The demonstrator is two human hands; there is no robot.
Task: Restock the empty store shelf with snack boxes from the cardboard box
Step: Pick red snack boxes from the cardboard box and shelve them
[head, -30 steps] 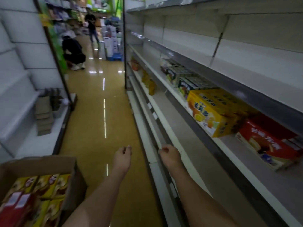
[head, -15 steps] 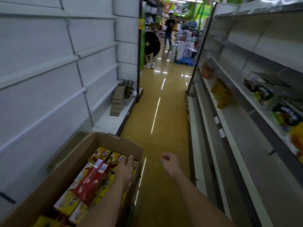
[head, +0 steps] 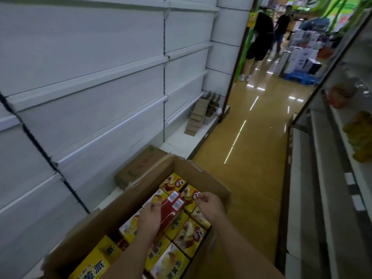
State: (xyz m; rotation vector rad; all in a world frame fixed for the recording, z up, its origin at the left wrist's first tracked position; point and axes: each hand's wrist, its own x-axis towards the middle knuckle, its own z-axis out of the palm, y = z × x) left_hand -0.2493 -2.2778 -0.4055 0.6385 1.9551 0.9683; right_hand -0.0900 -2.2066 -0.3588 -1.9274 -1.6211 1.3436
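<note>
Your left hand (head: pixel 150 219) curls its grip on the near end of a long red snack carton (head: pixel 172 208); your right hand (head: pixel 209 204) hovers beside its far end, fingers curled, holding nothing. The carton lies atop yellow snack boxes (head: pixel 189 236) in the open brown cardboard box (head: pixel 203 174), its long axis pointing away toward the aisle. White shelving (head: pixel 90 81) flanks a glossy yellow floor (head: pixel 247 158).

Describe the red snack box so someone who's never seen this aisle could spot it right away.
Find the open cardboard box on the floor by the white shelving. The red snack box lies on top of the yellow snack boxes, between the left hand and right hand. It is the only red one, with white labels.
</note>
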